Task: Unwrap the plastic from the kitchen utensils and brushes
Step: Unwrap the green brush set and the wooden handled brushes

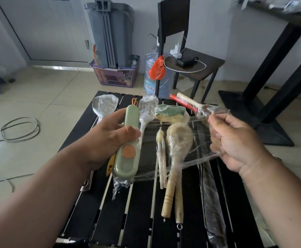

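My left hand (108,138) grips the green brush (128,140) above the worktop (140,212); my right hand (235,142) pinches stretched film (187,140), fingertips partly veiled.

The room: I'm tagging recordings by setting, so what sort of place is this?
Probably a spare room or office used for storage: tiled floor, big water bottle, purple basket by a folded grey crate.

No wording, brand or number can be read anywhere; the water jug's label (150,86) shows only blurred coloured print, too small to make out.
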